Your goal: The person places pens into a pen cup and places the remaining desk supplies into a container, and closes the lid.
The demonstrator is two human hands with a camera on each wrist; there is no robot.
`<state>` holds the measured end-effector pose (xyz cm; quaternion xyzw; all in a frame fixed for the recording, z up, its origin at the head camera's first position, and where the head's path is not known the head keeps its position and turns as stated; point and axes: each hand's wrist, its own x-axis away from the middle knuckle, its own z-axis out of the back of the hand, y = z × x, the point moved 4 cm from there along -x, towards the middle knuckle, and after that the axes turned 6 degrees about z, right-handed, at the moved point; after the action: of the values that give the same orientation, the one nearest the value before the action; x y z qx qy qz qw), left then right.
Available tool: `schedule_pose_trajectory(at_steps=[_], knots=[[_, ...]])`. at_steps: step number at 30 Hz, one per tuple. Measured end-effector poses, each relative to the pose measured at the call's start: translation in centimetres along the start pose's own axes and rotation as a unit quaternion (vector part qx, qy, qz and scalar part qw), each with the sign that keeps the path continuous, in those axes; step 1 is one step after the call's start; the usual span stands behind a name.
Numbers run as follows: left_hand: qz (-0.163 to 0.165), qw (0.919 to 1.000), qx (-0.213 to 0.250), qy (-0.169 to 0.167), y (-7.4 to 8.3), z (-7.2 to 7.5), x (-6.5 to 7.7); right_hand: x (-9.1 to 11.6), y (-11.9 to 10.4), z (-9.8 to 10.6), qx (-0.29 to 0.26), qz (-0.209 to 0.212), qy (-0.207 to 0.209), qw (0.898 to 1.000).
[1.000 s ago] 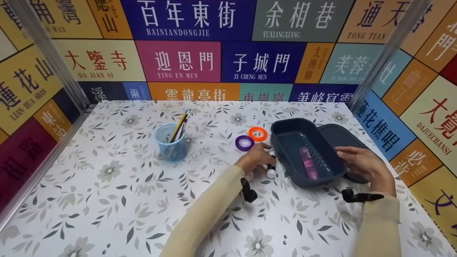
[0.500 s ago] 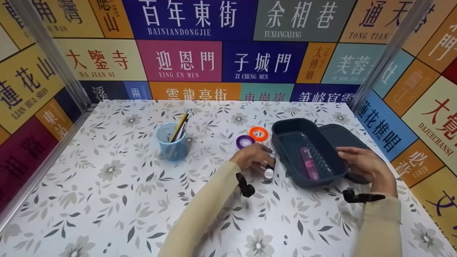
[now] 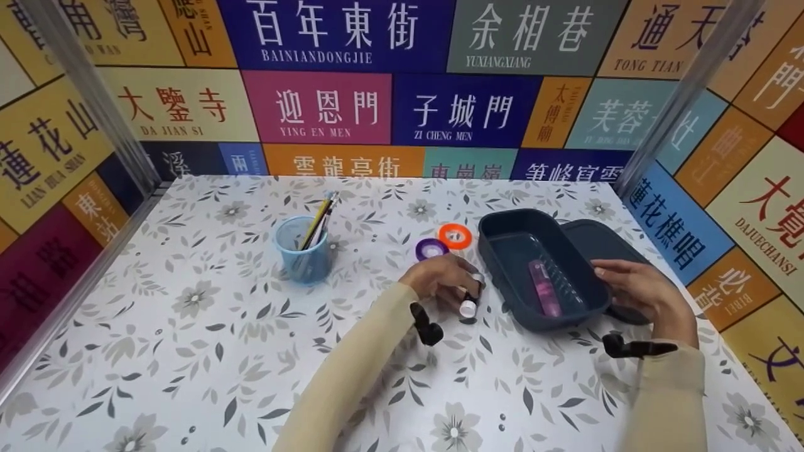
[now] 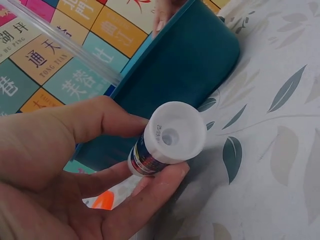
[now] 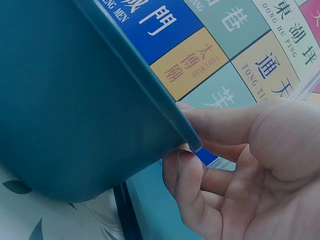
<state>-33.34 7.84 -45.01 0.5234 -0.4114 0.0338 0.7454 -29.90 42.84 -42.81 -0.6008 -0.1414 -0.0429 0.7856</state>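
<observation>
Head view: a white-ended tube (image 3: 468,305) is pinched between the thumb and fingers of the left hand (image 3: 438,276), just beside a dark box (image 3: 512,251) clasped at one side by those of the right hand (image 3: 650,292).

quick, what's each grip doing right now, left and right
Left grip: closed, holding the white-ended tube.
Right grip: closed, pinching the rim of the dark box.

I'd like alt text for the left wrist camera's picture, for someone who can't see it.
A left hand grips a small tube, its recessed white end facing the camera. Behind it are a teal box and a leaf-patterned tabletop, with part of the right hand at the box's rim and colourful lettered panels beyond.
</observation>
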Motion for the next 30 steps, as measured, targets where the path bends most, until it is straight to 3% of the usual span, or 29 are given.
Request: schedule_pose_trajectory(at_steps=[10,18,26,30], knots=[[-0.02,0.9989,0.039,-0.015,0.1,0.5,0.2,-0.1,0.1,0.0,-0.038,0.002,-0.006,0.999],[-0.04,0.9982,0.042,0.014,2.5,1.3,1.5,0.0,0.1,-0.1,-0.024,-0.003,-0.008,1.0],[-0.064,0.9963,0.049,0.032,4.9,-0.2,2.4,0.1,0.2,-0.1,-0.019,-0.002,-0.011,1.0],[-0.057,0.996,0.052,0.044,6.2,-1.5,2.4,0.0,0.2,0.0,-0.018,-0.002,-0.008,1.0]])
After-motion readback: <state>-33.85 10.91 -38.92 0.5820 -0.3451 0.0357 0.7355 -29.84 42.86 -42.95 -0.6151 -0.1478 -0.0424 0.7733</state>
